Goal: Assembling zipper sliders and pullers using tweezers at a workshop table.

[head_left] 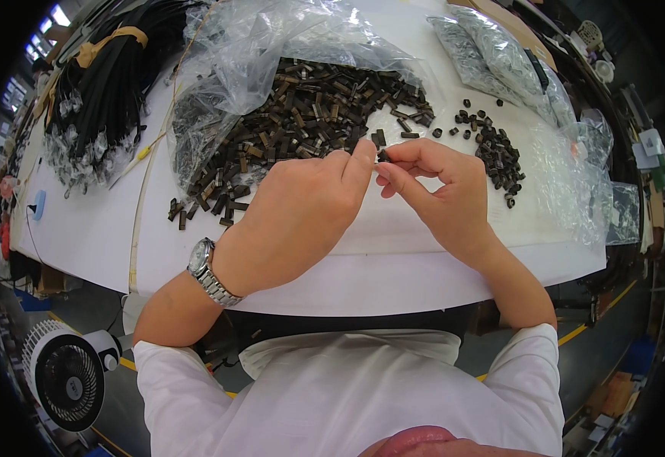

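Observation:
My right hand pinches a small dark part between thumb and fingertips. My left hand, seen from its back with a metal-band watch on the wrist, meets it there. Its fingers are closed, and whatever they grip is hidden behind them. Just beyond the hands spreads a big heap of small dark rectangular pieces, brown and black, partly on a clear plastic bag. On the right lies a smaller pile of short black pieces, close to my right hand.
A crumpled clear plastic bag covers the heap's far left side. Tied black cables with clear-wrapped ends lie at the far left. Filled clear bags rest at the far right. A fan stands left below the white table.

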Available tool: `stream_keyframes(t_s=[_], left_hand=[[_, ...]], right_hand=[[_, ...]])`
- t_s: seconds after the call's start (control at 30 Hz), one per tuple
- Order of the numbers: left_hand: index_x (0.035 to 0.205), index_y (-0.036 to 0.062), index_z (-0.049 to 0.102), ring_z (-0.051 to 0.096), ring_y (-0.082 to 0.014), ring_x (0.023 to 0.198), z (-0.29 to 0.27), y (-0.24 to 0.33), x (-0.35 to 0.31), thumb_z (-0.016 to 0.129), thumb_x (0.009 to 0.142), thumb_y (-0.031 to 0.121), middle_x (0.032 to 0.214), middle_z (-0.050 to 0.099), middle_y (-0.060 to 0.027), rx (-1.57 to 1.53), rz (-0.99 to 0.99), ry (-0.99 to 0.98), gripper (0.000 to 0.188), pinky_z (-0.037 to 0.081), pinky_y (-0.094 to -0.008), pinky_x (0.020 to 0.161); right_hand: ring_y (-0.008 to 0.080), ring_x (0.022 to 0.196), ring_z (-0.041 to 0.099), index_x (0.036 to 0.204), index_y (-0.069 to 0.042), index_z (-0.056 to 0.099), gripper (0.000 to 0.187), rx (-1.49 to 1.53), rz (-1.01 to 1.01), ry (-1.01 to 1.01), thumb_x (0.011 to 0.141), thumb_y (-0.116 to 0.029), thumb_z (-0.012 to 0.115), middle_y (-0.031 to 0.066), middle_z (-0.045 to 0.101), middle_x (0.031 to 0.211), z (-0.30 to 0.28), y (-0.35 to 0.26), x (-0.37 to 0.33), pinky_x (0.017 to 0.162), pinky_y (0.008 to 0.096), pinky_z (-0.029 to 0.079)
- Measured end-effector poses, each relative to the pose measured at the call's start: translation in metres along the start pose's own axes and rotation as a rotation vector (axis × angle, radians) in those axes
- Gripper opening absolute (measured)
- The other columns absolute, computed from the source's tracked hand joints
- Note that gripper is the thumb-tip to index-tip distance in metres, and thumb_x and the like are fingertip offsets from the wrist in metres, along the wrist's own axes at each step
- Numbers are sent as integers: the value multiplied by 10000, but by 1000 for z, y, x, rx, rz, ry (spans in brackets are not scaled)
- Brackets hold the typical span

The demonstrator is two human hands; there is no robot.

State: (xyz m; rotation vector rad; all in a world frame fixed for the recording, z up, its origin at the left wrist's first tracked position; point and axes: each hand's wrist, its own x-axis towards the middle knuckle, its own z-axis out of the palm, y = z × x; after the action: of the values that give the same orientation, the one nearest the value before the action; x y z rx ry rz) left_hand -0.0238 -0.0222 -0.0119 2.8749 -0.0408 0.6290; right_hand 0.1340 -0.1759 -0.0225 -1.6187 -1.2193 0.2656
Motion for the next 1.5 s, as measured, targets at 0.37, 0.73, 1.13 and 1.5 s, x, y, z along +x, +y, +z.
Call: stream_keyframes(t_s=[0.37,0.73,1.13,1.5], left_hand=[[1341,-51,611,680,-237,729,-3,-2,4,658,864,50,855,634,-87,178,64,-112,489,521,-354,607],[1089,39,759,721,-230,699,3,-42,10,674,879,-19,895,778,-62,-183,142,-136,234,545,-335,628],[989,-22,745,510,-41,572,-14,-37,23,595,1084,114,696,637,30,-1236,-273,-365,224,372,-202,504],[1056,-12,735,630,-178,600,-7,-26,21,665,891,-33,730,663,-71,-396,129,122,180,509,-308,572]], right_hand=[[292,668,712,1036,-9,710,135,-467,-324,46,913,-38,759,120,741,835,11,14,-6,561,368,536],[171,767,747,1159,46,758,202,18,140,-382,981,-29,700,100,778,871,-18,0,12,732,275,584],[193,809,759,1134,32,700,137,890,277,-500,1007,-21,697,164,778,968,-27,34,25,789,308,608],[141,794,757,1117,15,735,145,187,-130,-216,976,-16,732,96,777,939,-26,8,13,751,252,584]])
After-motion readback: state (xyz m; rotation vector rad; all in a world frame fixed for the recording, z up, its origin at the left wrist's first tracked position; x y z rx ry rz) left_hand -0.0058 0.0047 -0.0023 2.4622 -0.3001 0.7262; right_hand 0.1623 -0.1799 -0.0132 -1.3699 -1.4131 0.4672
